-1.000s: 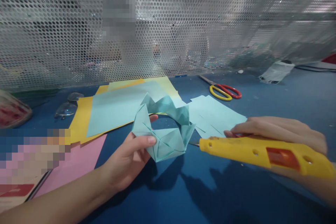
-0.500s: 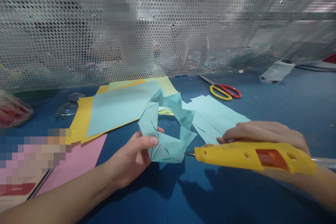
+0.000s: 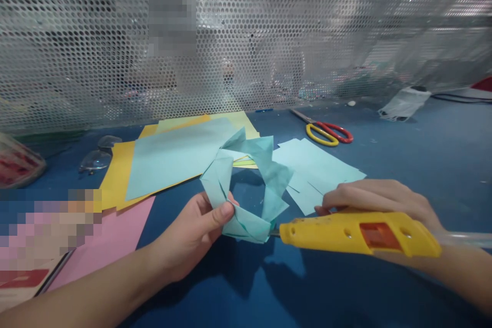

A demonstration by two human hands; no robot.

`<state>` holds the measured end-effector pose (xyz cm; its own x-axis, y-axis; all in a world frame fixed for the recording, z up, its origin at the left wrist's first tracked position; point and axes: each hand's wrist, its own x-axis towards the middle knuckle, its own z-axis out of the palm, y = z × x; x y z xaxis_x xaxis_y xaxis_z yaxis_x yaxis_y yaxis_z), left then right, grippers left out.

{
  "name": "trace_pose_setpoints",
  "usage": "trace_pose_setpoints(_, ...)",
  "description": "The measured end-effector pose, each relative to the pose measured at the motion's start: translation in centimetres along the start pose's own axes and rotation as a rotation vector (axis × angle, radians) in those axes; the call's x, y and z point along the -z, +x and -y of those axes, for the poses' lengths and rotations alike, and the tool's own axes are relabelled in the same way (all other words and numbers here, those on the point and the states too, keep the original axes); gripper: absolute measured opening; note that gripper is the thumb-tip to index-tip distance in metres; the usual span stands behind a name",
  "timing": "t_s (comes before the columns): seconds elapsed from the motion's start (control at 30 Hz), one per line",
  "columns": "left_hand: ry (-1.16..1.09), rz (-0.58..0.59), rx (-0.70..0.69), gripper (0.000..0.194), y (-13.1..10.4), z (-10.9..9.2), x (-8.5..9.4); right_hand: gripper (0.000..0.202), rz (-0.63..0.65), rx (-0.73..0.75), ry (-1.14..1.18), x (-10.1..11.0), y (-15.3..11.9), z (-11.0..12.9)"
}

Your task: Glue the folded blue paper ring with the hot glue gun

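A: Where is the folded paper ring (image 3: 248, 223)?

B: Up off the tabletop (image 3: 403, 148), centred between its near side and the far edge. The left hand (image 3: 192, 230) pinches it by its left lower side, thumb on top, probably so the rest of the ring is left exposed

A: And the right hand (image 3: 384, 197)?

B: Apart from the left, closed around the yellow glue gun (image 3: 346, 233). The gun lies nearly level, its nozzle (image 3: 274, 233) at the ring's lower right corner. I can't tell whether they touch. That grip seems meant to bring the tip in from the side, clear of the left fingers

A: What's that at the back of the gun?

B: A clear glue stick (image 3: 467, 239), poking out towards the right side

A: And the sheets?

B: The small blue sheets (image 3: 326, 169) lie behind the gun, fanned and overlapping. The large blue sheet (image 3: 172, 159) rests on a yellow sheet (image 3: 119, 169), left of the ring, with a pink sheet (image 3: 123, 225) nearer. Laid there, they leave working room in front, I'd say

A: The scissors (image 3: 325, 130)?

B: Near the far edge, by the mesh screen (image 3: 246, 36), handles angled towards the right hand, which looks handy for reaching
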<state>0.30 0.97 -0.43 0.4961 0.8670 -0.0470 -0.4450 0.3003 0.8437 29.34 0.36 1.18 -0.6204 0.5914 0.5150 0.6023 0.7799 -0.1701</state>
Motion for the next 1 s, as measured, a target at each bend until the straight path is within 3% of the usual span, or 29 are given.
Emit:
trace_pose_setpoints(0.3, 0.014, -0.034, 0.04, 0.019, -0.15, 0.05, -0.08, 0.01, 0.027, 0.021, -0.05, 0.04, -0.02, -0.14)
trace_pose_setpoints(0.5, 0.002, 0.003, 0.059, 0.02, -0.21, -0.06, -0.24, 0.015, 0.003, 0.025, -0.058, 0.02, -0.04, -0.15)
trace_pose_setpoints(0.67, 0.003, 0.01, 0.046, 0.019, -0.17, 0.12, -0.01, 0.025, 0.008, 0.01, -0.069, 0.08, 0.09, 0.1)
trace_pose_setpoints(1.0, 0.04, 0.055, -0.007, 0.02, -0.15, 0.19, 0.08, 0.024, 0.022, 0.001, -0.07, 0.23, 0.41, 0.24)
